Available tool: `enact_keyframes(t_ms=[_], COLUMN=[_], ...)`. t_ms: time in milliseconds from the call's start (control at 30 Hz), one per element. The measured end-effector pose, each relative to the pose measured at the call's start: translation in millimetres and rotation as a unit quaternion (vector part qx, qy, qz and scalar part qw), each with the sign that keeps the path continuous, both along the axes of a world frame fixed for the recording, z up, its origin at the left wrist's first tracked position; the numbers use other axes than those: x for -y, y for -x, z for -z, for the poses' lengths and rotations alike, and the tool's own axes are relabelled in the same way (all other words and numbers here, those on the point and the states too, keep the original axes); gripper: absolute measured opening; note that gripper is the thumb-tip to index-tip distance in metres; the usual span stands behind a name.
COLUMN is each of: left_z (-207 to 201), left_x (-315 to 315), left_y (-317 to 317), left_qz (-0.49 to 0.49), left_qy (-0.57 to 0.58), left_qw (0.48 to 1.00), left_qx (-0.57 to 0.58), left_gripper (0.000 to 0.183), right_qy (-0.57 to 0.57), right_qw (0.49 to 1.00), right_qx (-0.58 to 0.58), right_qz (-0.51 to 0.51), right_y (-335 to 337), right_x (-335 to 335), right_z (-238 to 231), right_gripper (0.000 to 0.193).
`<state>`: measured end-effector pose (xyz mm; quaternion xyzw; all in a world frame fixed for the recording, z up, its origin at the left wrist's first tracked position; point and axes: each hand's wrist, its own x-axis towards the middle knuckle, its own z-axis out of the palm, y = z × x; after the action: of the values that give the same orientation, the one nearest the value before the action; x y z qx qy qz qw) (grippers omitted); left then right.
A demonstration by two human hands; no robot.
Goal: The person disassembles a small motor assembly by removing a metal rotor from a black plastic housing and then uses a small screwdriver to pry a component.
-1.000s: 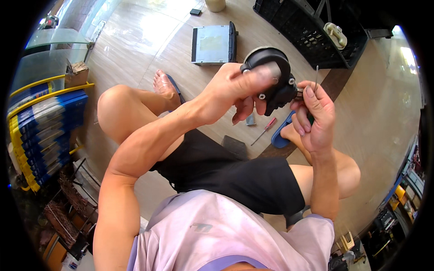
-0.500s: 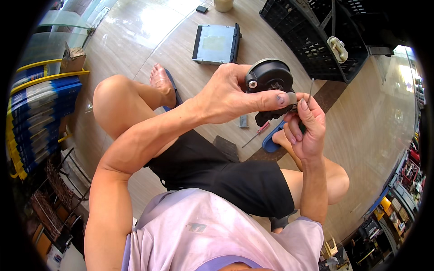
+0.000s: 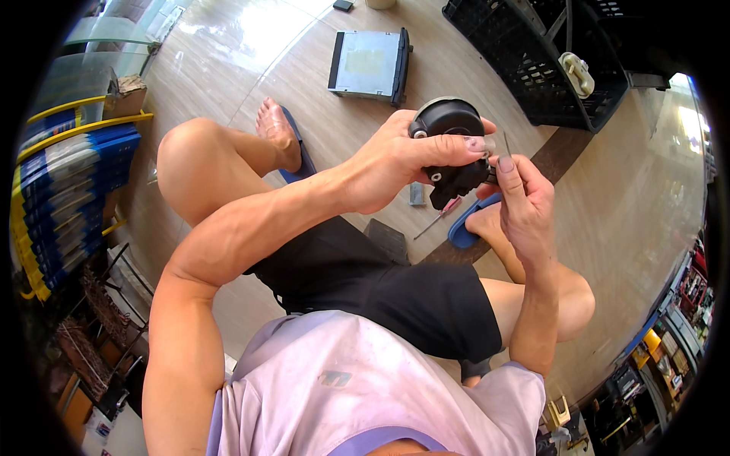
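Head view, sole camera. I am finding the black round-bodied part (image 3: 447, 118) held in the air above the floor (image 3: 623, 205), beyond the lap. Its housing is looking like hard moulded plastic with metal fasteners; I am judging it stiff, of modest weight, slightly slippery on the smooth curved face, and weakest at the narrower end. I am favouring a hold across the round body, thumb in front and fingers behind, away from that end.

The left hand (image 3: 388, 161) is gripping it much like that: the thumb is lying across the front, pointing right, and fingertips are showing past the far edge. The left forearm (image 3: 262, 224) is slanting up to the right, elbow bent.

The right hand (image 3: 526, 199) is pinching a thin metal rod (image 3: 508, 144), whose tip is projecting above the thumb. Its fingertips are sitting just beside the part's right end; I cannot tell whether they are touching. The right forearm (image 3: 534, 315) is standing almost vertical in view.

A red-handled screwdriver (image 3: 452, 204) is lying on the floor below.
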<state>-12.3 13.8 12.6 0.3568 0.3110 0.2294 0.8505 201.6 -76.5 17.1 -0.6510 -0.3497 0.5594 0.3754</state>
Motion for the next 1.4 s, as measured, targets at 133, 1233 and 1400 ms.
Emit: enact_keyframes(t_ms=[133,1233,1400], left_z=[0,1,1], left_x=[-1,3,2], left_y=[1,-4,-3], left_qz=[0.025,0.147,0.167], left_qy=[-0.03,-0.043,-0.059], left_qw=[0.999,0.974,0.967], left_qx=[-0.021,-0.166,-0.181], left_gripper=[0.057,0.035,0.038], right_qy=[-0.072,-0.134,-0.117], right_qw=[0.972,0.971,0.978], right_qx=[0.224,0.139,0.075], right_qz=[0.016,-0.143,-0.156], right_y=[2,1,-6], right_x=[-6,-8,-9], right_z=[-7,-34,-33], right_gripper=[0.039,0.027,0.028])
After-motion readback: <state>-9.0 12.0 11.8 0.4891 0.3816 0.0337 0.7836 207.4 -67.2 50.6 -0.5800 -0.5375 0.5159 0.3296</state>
